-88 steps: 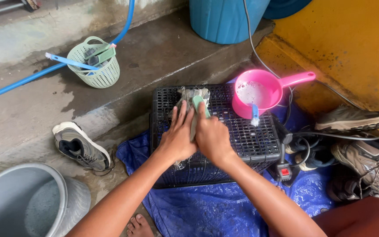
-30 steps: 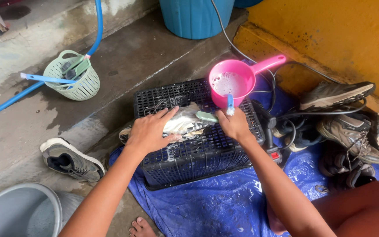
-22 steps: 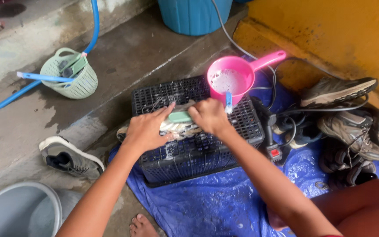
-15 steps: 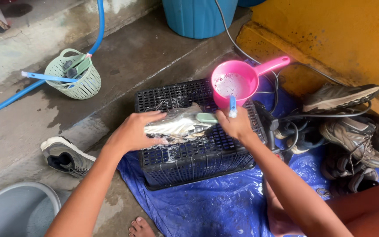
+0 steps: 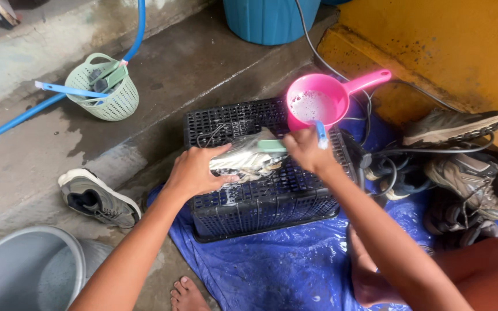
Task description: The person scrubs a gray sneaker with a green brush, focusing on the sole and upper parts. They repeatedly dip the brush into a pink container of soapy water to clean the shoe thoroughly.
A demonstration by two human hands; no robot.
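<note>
I have my left hand [image 5: 194,173] pressed down over a soapy grey shoe [image 5: 243,161] lying on top of the overturned black crate [image 5: 260,201], its fingers curled around the near end so most of the shoe's heel is hidden. My right hand [image 5: 306,151] is closed on a green-handled brush [image 5: 275,146] whose bristles sit against the shoe; the brush head is hard to make out under suds. A pink dipper [image 5: 318,106] stands just behind the hand, on the crate's far corner. Other shoes [image 5: 462,167] pile at the right, partly cut off by the frame edge.
</note>
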